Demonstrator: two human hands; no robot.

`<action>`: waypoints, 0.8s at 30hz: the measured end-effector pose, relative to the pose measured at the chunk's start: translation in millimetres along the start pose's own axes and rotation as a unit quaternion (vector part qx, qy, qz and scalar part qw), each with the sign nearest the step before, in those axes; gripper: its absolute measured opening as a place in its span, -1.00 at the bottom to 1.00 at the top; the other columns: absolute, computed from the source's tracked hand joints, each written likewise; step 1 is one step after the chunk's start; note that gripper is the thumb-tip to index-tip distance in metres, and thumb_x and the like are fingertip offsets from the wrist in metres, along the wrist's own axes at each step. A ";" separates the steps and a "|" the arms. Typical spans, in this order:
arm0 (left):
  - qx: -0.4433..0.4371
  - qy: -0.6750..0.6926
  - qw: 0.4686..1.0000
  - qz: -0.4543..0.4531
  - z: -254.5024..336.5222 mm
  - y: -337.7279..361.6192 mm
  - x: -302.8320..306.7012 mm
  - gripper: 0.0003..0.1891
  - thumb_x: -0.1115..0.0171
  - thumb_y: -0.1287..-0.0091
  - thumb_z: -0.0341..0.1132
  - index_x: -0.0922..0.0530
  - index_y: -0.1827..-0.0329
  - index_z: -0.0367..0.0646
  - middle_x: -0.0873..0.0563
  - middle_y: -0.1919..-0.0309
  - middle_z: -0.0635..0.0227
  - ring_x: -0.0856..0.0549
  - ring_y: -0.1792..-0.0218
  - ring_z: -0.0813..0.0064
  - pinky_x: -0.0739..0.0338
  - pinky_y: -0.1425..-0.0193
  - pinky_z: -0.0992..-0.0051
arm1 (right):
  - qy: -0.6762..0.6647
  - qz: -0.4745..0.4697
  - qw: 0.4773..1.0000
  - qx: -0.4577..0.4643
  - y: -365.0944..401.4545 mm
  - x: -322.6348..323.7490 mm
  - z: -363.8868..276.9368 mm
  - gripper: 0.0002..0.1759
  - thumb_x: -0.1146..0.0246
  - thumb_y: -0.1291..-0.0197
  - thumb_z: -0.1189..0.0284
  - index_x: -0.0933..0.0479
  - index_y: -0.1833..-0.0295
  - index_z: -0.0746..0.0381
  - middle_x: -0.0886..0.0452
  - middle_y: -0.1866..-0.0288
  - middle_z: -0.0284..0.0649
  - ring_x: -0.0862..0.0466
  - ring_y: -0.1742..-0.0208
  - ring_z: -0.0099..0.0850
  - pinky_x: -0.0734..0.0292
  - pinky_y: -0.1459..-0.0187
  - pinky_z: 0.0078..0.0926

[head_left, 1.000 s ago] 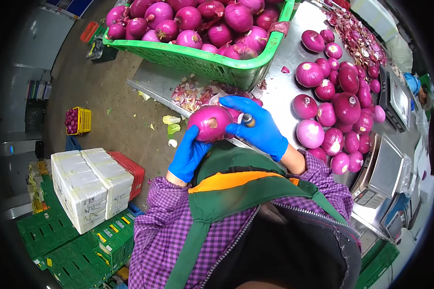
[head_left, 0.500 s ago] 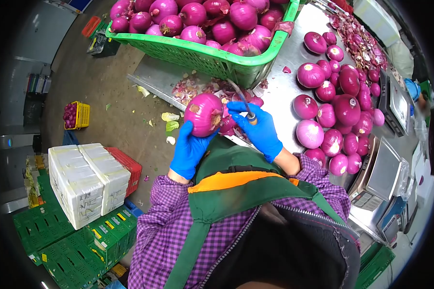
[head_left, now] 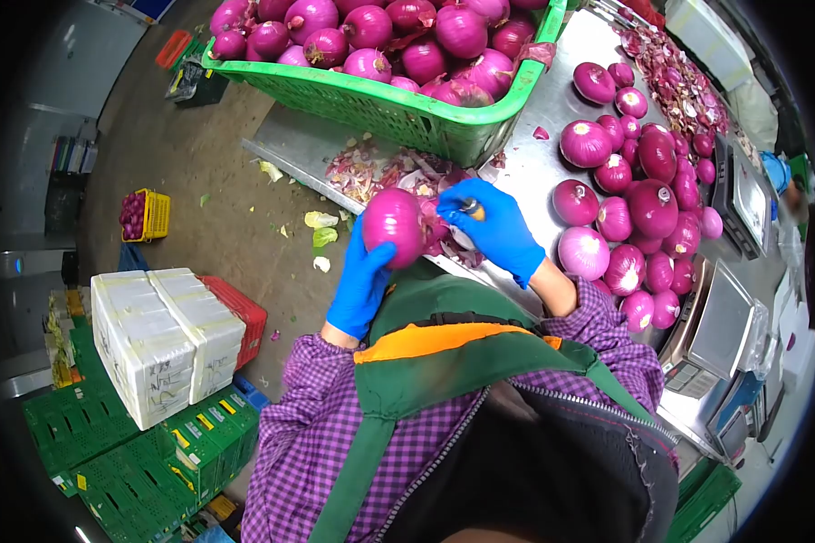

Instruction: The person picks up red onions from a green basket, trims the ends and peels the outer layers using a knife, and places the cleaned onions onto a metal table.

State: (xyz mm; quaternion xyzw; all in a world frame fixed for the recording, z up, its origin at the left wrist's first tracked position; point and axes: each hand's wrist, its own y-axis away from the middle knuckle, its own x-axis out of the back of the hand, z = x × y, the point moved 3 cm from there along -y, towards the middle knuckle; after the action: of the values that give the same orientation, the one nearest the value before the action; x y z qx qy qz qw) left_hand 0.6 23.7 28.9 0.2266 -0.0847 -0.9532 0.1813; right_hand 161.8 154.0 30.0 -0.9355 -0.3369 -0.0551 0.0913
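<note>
A large red onion (head_left: pixel 393 226) rests in my left hand (head_left: pixel 360 282), the blue-gloved fingers wrapped round its left side and underside. My right hand (head_left: pixel 498 228), gloved in blue too, is closed on a small knife (head_left: pixel 472 209) with a wooden handle. Most of its blade is hidden by the fingers, which are close to the onion's right side. Behind both hands, onion skins and scraps (head_left: pixel 371 172) lie along the metal table's edge. Just above them stands a green crate (head_left: pixel 371 95) heaped with red onions (head_left: pixel 368 27).
On the metal table (head_left: pixel 539 172) to the right sits a large group of red onions (head_left: pixel 652 208). Peelings (head_left: pixel 675 81) are piled farther back, beside scales (head_left: pixel 743 195). White foam boxes (head_left: pixel 158 339) and green crates (head_left: pixel 140 471) stand at the left. Leaf scraps (head_left: pixel 321 237) litter the floor.
The onion has turned in my left hand and now shows a smooth side. My right hand has tilted the knife, so its blade no longer points up and away.
</note>
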 end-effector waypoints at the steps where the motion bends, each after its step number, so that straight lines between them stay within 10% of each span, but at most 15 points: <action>1: 0.023 0.123 0.992 0.014 -4.1 0.0 0.3 -0.22 -0.32 -0.18 -0.30 -0.15 -0.45 -0.18 -0.37 -0.32 0.18 -0.41 -0.33 0.28 -0.31 -0.43 0.30 | 0.038 0.019 0.996 -0.080 5.0 4.6 8.5 -0.70 -0.38 -0.11 0.29 -0.61 0.10 0.22 -0.67 0.20 -0.12 -0.70 0.15 -0.26 -0.56 0.13 -0.38; 8: 0.119 0.417 0.901 -0.024 -11.4 -3.1 -1.8 -0.11 -0.26 -0.24 0.11 -0.02 -0.50 -0.07 -0.24 -0.41 0.07 -0.28 -0.41 0.02 -0.26 -0.41 -0.10 | 0.059 0.058 0.997 0.002 23.7 -15.3 -10.8 -0.55 -0.37 -0.09 0.41 -0.53 -0.14 0.11 -0.66 0.13 -0.14 -0.70 0.15 -0.24 -0.58 0.16 -0.37; 10: 0.116 0.391 0.912 -0.038 -9.6 -1.7 -3.2 -0.10 -0.23 -0.23 0.16 -0.03 -0.50 -0.06 -0.23 -0.42 0.07 -0.28 -0.41 0.02 -0.28 -0.41 -0.08 | 0.138 0.028 0.989 0.032 24.1 -21.3 -15.4 -0.25 -0.36 0.03 0.53 -0.35 -0.36 -0.01 -0.62 0.01 -0.16 -0.68 0.15 -0.17 -0.59 0.18 -0.31; 24: 0.172 0.222 0.958 -0.051 -18.6 17.9 -12.1 0.01 -0.17 -0.11 0.38 -0.07 -0.51 -0.03 -0.28 -0.40 0.03 -0.41 -0.32 -0.01 -0.39 -0.34 -0.01 | 0.272 -0.035 0.956 0.103 26.0 -22.2 -1.3 -0.15 -0.28 0.09 0.56 -0.27 -0.42 -0.02 -0.56 0.05 -0.14 -0.63 0.27 -0.14 -0.56 0.29 -0.22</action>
State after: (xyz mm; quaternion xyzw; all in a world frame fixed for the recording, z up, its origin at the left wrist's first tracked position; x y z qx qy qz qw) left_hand 24.8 10.4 21.6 0.4644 -0.1929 -0.8580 0.1047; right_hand 161.3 120.3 24.1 -0.8584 -0.3356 -0.2754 0.2733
